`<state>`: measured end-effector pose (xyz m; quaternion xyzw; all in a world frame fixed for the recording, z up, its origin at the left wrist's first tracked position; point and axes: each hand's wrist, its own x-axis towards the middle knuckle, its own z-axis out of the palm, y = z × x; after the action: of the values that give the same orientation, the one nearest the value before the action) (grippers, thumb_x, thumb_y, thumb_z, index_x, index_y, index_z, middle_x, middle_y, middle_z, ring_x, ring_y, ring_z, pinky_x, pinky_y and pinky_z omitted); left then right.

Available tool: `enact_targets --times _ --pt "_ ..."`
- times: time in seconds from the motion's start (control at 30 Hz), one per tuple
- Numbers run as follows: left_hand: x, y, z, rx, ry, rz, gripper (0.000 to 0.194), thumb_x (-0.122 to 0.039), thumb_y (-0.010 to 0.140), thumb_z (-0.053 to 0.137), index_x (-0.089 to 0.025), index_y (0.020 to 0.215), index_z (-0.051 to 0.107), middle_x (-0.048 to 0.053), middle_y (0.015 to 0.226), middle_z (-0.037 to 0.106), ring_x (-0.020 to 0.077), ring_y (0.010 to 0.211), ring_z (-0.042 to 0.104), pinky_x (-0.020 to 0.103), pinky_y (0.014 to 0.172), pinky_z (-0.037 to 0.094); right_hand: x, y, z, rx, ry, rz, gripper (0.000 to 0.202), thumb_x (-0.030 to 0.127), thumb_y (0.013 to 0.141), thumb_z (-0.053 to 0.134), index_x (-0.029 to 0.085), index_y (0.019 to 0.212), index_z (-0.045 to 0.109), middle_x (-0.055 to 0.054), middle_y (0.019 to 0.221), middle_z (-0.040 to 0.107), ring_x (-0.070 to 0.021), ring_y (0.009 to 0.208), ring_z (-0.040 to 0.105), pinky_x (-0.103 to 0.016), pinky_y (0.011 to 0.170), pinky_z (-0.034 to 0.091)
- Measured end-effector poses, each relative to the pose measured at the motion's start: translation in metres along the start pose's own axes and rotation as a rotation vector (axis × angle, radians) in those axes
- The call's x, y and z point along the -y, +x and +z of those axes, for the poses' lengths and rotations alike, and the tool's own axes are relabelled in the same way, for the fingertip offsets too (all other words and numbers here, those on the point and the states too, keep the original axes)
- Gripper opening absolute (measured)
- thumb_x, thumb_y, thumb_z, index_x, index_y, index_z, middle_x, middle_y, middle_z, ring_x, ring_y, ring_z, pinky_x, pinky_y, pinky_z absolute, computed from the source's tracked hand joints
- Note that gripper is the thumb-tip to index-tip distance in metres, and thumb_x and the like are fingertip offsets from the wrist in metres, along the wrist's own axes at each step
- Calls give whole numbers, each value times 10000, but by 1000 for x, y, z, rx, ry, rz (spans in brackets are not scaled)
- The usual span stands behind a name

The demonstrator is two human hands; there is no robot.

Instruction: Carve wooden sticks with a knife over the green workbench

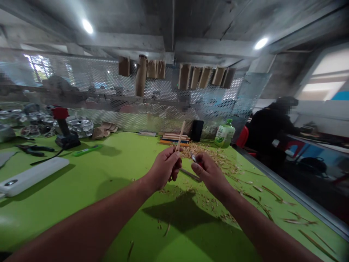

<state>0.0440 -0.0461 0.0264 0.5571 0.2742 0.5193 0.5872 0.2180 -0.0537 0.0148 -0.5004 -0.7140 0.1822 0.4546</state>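
Near the middle of the view, my left hand (166,166) is closed round the lower end of a thin wooden stick (181,134), which points up and leans slightly right. To its right, my right hand (208,171) is closed on a small tool (193,158) with a short metallic tip and a bit of red; its exact kind is hard to tell. The tool and the stick are apart. Wood shavings (201,149) lie on the green table (120,218) behind and below my hands. A thin grey rod (190,174) rests on the table between them.
Behind the hands are stacked sticks (174,138), a black phone (197,130) and a green bottle (225,134). At the left lie a cordless drill (64,125), pliers (35,150), a green cutter (87,150) and a white power strip (35,177). A person (268,127) sits at the right.
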Motion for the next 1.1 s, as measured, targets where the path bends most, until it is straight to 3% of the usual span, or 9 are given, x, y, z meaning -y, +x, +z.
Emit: enact_targets --times 0.1,0.23,0.47,0.63,0.77,1.1 --pt "2 -3 5 31 39 -36 183 -314 875 480 -174 974 543 -46 658 536 25 342 339 150 293 285 1 1 -7 -15 -217 -80 306 504 888 466 212 915 555 -6 768 607 -142 651 525 -251 570 376" --pt "5 -4 7 39 85 -32 168 -327 875 477 -175 809 508 -34 669 554 16 341 340 149 298 286 -2 1 -7 32 -293 -203 269 432 917 463 213 997 596 -42 877 653 -171 750 581 -275 651 414" --pt "5 -4 7 40 111 -54 165 -346 859 505 -183 851 526 -76 576 460 21 333 304 150 314 249 -2 1 -3 43 -237 -372 273 384 934 480 204 1085 619 -55 908 654 -172 806 583 -275 714 437" --pt "11 -3 5 46 238 -7 173 -322 874 449 -182 791 507 -56 592 461 33 373 325 159 342 251 0 1 -5 81 -291 -347 276 398 955 435 191 933 616 -48 822 616 -165 756 554 -269 679 411" --pt "13 -2 4 32 331 46 170 -287 873 444 -180 755 502 -61 563 415 39 416 325 167 403 250 1 1 -7 105 -328 -348 281 411 958 422 207 945 614 -60 866 625 -179 806 561 -278 703 414" --pt "7 -3 6 43 331 1 143 -289 869 456 -178 839 540 -62 591 383 44 445 277 184 432 215 4 -2 -7 63 -455 -308 304 420 956 407 214 981 629 -69 887 642 -181 787 568 -272 668 397"
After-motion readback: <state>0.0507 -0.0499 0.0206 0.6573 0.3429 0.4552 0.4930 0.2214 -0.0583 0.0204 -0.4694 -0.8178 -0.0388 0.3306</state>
